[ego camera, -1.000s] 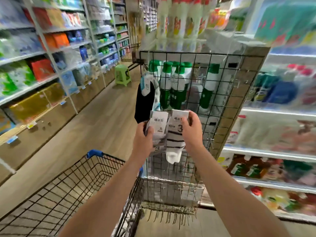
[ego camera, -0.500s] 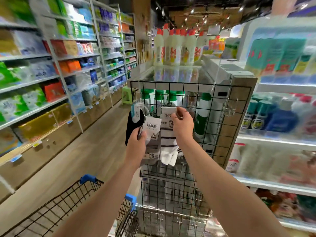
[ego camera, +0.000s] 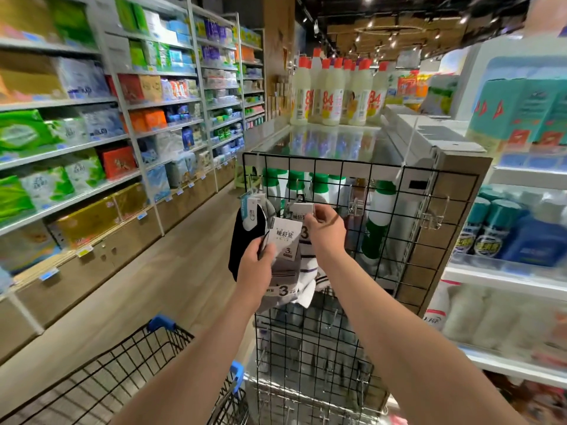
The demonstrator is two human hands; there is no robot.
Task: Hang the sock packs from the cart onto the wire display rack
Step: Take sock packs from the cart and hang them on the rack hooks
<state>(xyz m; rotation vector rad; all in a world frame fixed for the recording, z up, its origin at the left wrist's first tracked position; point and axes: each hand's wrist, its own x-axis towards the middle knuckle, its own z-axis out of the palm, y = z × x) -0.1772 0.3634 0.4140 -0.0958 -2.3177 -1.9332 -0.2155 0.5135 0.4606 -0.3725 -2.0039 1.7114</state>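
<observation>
A black wire display rack [ego camera: 383, 191] stands against the shelf end in front of me. My left hand [ego camera: 254, 262] grips a grey sock pack [ego camera: 283, 265] by its white card label. My right hand [ego camera: 325, 228] pinches the top card of a white striped sock pack [ego camera: 308, 271] up at a hook on the rack's upper left. A black sock pack [ego camera: 242, 243] hangs on the rack just left of my hands. The wire cart [ego camera: 122, 378] with blue handle ends sits at the lower left.
Empty clear hooks [ego camera: 434, 214] stick out on the rack's right side. White bottles with green caps [ego camera: 377, 228] stand behind the grid, red-capped bottles [ego camera: 331, 93] on top. Stocked shelves [ego camera: 92, 142] line the aisle's left; more shelves [ego camera: 521, 228] close on the right.
Both hands have risen with the sock packs. My right hand lifted the striped pack's card from mid-rack up to a hook near the top left. The view tilted upward.
</observation>
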